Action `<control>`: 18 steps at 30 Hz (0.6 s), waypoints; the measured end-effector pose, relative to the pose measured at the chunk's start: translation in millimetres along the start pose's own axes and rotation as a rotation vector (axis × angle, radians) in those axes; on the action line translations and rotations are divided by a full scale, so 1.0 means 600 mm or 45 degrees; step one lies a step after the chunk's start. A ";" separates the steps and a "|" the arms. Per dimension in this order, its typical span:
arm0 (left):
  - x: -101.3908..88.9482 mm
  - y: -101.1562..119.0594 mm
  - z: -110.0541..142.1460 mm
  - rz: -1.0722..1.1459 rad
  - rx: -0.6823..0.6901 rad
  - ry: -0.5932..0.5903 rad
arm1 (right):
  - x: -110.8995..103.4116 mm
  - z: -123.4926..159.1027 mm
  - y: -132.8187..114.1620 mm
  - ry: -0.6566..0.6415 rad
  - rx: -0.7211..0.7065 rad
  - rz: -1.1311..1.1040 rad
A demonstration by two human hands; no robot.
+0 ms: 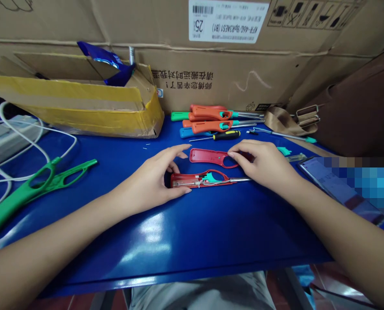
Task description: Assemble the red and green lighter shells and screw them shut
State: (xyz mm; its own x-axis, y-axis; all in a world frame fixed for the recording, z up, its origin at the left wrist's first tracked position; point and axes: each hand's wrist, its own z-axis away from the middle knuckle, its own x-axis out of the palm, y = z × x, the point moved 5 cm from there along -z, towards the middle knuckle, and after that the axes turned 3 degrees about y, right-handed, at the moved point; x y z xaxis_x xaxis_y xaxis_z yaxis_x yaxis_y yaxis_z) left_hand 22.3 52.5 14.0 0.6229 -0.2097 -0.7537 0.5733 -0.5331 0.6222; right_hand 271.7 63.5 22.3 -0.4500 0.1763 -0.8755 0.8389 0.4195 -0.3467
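Note:
On the blue table lies a red gas lighter half [196, 181], its inside facing up. A clear tank, a teal trigger [211, 177] and thin wires show in it, and a metal tube [240, 179] points right. Around its left end my left hand [153, 181] curves with fingers and thumb spread, the thumb along the near side. Just beyond lies the matching red cover half [207, 156], hollow side up. My right hand [262, 161] pinches this cover near its right end between thumb and fingers, hiding that end.
Several assembled lighters [211, 125] lie at the back beside a screwdriver [227, 135]. Green lighter shells [30, 193] and white cables [4, 146] are at left. A yellow-taped carton [98, 107] stands back left. A phone [336, 185] and a strap [282, 122] lie right.

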 end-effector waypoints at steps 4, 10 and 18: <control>-0.003 0.027 0.006 -0.226 0.199 -0.031 | -0.007 -0.001 -0.005 0.082 -0.107 0.021; 0.016 0.050 0.018 -0.323 0.439 -0.133 | -0.019 0.024 -0.080 -0.139 -0.527 -0.256; 0.034 0.045 0.020 -0.248 0.436 -0.192 | -0.007 0.046 -0.095 -0.333 -0.487 -0.115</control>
State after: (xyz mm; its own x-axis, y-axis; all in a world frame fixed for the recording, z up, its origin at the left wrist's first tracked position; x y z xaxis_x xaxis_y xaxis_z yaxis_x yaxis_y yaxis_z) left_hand 44.0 24.0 12.7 0.4210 -0.1819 -0.8886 0.4466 -0.8111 0.3777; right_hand 234.1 14.4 36.3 -0.3824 -0.0859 -0.9200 0.6047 0.7296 -0.3195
